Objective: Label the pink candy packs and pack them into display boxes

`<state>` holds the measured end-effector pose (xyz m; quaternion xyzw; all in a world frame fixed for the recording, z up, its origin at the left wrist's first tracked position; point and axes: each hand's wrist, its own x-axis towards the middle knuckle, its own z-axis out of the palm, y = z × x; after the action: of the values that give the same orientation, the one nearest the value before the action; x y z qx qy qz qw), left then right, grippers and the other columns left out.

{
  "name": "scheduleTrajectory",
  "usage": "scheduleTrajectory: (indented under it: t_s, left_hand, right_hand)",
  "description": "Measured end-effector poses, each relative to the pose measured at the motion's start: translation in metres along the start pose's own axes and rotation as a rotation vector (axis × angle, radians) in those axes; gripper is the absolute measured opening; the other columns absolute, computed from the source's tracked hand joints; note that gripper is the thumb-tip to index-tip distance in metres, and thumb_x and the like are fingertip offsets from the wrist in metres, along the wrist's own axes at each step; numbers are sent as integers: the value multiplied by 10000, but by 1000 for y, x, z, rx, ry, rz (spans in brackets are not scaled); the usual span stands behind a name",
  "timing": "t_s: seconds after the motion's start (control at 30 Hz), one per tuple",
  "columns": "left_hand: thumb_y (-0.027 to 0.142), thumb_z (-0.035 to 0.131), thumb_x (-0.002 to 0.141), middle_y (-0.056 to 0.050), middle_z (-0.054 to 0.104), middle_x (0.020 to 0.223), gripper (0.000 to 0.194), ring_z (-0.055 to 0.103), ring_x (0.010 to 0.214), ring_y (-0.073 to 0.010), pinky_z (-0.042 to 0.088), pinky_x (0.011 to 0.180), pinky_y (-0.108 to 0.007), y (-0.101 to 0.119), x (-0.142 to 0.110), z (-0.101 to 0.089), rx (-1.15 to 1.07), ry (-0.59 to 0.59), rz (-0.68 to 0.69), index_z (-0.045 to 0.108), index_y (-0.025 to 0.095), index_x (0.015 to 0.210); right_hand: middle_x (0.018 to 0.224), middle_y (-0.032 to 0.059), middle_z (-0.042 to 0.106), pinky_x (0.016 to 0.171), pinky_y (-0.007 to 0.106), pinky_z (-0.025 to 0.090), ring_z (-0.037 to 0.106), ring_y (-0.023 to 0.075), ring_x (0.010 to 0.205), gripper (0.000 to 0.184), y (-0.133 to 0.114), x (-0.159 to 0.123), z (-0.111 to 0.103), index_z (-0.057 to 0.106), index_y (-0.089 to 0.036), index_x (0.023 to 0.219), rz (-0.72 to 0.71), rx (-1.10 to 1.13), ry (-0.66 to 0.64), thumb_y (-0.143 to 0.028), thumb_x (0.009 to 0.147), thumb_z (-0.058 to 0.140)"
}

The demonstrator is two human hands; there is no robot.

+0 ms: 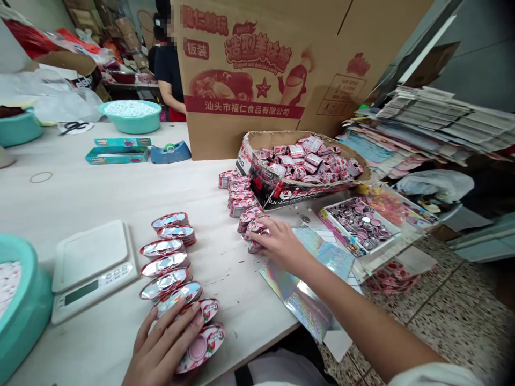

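My left hand lies with outstretched fingers over the near end of a row of oval candy boxes, touching the pink-topped box and its neighbours. Farther up that row, the boxes have shiny silver tops. At the near end of a second row, my right hand has its fingers closed round a small oval candy box, partly hidden by the fingers. More pink oval boxes stand behind it in line. Beneath my right forearm is a holographic silver sheet.
A carton of oval wrappers stands behind the second row, with a tray of small pink and silver pieces to its right. At left are a white scale and a turquoise tub. A person stands behind the large cardboard box.
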<state>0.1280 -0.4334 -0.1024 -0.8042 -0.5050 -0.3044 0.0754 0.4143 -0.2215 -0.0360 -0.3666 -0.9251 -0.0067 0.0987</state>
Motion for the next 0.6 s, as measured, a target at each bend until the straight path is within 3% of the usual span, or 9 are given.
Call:
scheduleTrajectory:
  t_s: [0.07, 0.17, 0.3, 0.43, 0.5, 0.6]
  left_hand:
    - [268, 641, 845, -57, 679, 1248, 427, 550, 1256, -245, 141, 1205, -458, 3, 1, 1, -3, 2, -17, 599, 265, 1271]
    - [239, 645, 833, -65, 670, 1262, 461, 547, 1257, -257, 126, 1203, -506, 5, 3, -1, -16, -18, -42, 583, 263, 1290]
    - [233, 658, 829, -76, 662, 1273, 478, 524, 1285, -239, 140, 1210, -464, 2, 7, -4, -43, -43, -36, 574, 232, 1299]
    - [246, 672, 827, -81, 673, 1253, 487, 538, 1269, -237, 138, 1214, -465, -4, 6, -1, -41, 2, -7, 578, 233, 1304]
    - [242, 647, 848, -77, 682, 1237, 479, 546, 1265, -246, 150, 1208, -492, -6, 2, 4, -58, 33, -25, 574, 256, 1321]
    - [266, 622, 871, -60, 694, 1214, 470, 543, 1277, -265, 130, 1212, -513, -5, -5, 8, -125, 56, -96, 573, 307, 1337]
  right_hand:
    - [1498, 114, 387, 1100, 473, 295, 300, 302, 1390, 561, -1, 1, 8, 548, -284, 1355, 29, -5, 28, -123, 828, 653]
    - [1494, 118, 396, 1109, 444, 312, 336, 279, 1377, 569, -3, 6, 10, 526, -246, 1369, 39, 46, -19, -114, 827, 635]
    - [1484, 121, 424, 1103, 442, 328, 385, 274, 1354, 568, -5, 13, 7, 505, -227, 1387, 57, 44, -62, -109, 840, 605]
    - [1505, 117, 405, 1127, 476, 294, 358, 286, 1382, 522, 2, 5, -5, 499, -246, 1391, 58, -8, 0, -202, 882, 606]
    - [1493, 136, 414, 1110, 463, 329, 391, 281, 1361, 478, 13, -12, -12, 475, -225, 1412, 183, -16, 83, -239, 937, 525]
    - [1387, 177, 517, 1066, 432, 386, 478, 280, 1284, 457, 32, -53, -17, 467, -140, 1412, 561, -34, 149, -207, 965, 400]
